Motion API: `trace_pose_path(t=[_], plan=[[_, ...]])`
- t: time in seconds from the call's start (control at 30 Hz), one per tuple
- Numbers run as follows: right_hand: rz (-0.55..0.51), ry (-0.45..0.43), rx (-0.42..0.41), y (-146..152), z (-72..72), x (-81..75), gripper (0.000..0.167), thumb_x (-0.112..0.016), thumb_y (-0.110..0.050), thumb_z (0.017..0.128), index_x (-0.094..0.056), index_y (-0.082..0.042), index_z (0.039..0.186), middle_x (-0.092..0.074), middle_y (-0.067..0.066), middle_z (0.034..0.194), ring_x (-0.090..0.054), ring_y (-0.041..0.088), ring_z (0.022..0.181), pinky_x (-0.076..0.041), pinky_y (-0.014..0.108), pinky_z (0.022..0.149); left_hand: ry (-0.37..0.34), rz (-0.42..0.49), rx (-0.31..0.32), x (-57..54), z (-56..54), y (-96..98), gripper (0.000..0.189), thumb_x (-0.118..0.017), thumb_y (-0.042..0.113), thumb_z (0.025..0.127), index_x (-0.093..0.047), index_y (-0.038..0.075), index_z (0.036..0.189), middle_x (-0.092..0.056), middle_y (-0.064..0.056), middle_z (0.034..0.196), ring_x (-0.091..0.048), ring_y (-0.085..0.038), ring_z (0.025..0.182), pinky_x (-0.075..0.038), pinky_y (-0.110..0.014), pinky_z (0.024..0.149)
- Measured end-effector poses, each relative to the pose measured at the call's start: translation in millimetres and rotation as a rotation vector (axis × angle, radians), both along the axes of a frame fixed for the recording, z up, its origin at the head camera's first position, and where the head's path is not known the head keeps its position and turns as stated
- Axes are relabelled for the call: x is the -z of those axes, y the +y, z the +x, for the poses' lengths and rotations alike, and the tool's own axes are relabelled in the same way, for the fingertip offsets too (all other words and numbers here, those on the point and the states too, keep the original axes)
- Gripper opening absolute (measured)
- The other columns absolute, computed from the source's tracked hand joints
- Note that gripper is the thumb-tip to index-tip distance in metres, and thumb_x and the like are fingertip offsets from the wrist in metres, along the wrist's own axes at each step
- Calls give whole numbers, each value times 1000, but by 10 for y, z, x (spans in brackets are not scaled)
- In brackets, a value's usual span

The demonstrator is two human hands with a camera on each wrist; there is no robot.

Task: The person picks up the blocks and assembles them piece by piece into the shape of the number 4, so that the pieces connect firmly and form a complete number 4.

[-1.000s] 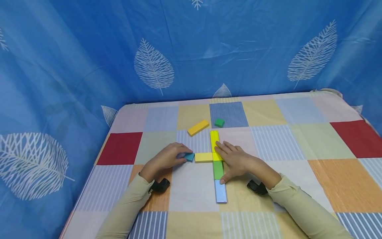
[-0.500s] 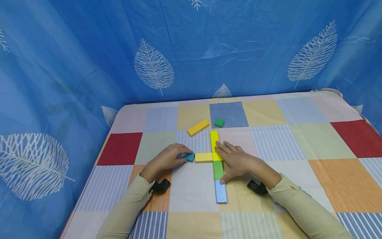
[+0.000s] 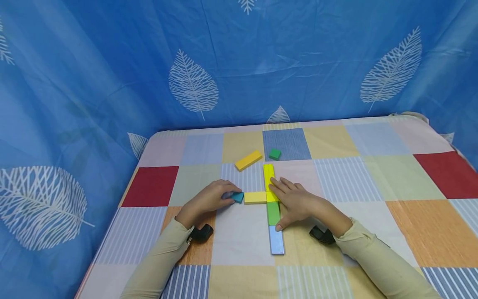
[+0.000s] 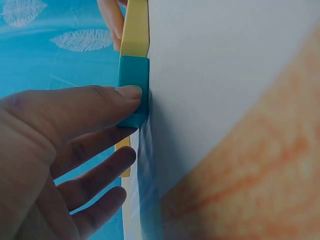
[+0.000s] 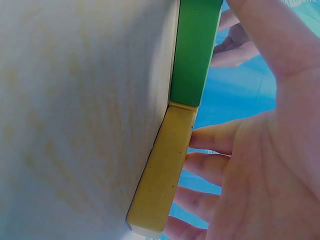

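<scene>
My left hand (image 3: 210, 198) pinches a small teal block (image 4: 134, 72) between thumb and fingers. The teal block lies flat on the cloth, its end against the left end of a pale yellow block (image 3: 255, 197). That yellow block meets a straight column of blocks from the side: a bright yellow block (image 3: 267, 172) at the far end, a green block (image 3: 273, 214), then a light blue block (image 3: 276, 241) nearest me. Spread fairly straight, the fingers of my right hand (image 3: 296, 201) rest at the yellow part of the column, with its thumb on the light blue block by the green one.
Beyond the column lie a loose orange-yellow block (image 3: 248, 160) and a small green block (image 3: 274, 154). A patchwork cloth (image 3: 381, 174) covers the table. Behind and to the left hangs a blue curtain (image 3: 284, 62) with white leaves.
</scene>
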State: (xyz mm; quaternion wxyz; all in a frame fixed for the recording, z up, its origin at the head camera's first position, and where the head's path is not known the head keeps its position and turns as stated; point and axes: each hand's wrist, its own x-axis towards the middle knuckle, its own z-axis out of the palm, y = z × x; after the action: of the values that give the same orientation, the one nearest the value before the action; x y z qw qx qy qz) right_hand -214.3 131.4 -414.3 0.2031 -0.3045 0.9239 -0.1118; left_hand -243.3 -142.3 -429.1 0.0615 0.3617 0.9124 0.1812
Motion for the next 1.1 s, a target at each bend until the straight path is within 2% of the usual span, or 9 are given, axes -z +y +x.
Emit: trace_pose_path(t=[0.2, 1.1], plan=[[-2, 0, -2, 2, 4, -1, 117, -70, -64, 62, -18, 0, 144, -7, 16, 153, -6, 40, 139, -16, 63, 104, -18, -5, -8, -7, 3, 3, 32, -67, 17, 83, -64, 12, 115, -64, -3, 112, -57, -17, 104, -47, -33, 88], [-5, 12, -6, -8, 11, -3, 115, -70, -63, 63, -19, 1, 144, -8, 17, 153, -7, 40, 139, -18, 60, 104, -8, -6, -12, -1, 8, -2, 35, -68, 20, 82, -63, 13, 116, -64, -2, 111, -57, -16, 102, -48, -32, 87]])
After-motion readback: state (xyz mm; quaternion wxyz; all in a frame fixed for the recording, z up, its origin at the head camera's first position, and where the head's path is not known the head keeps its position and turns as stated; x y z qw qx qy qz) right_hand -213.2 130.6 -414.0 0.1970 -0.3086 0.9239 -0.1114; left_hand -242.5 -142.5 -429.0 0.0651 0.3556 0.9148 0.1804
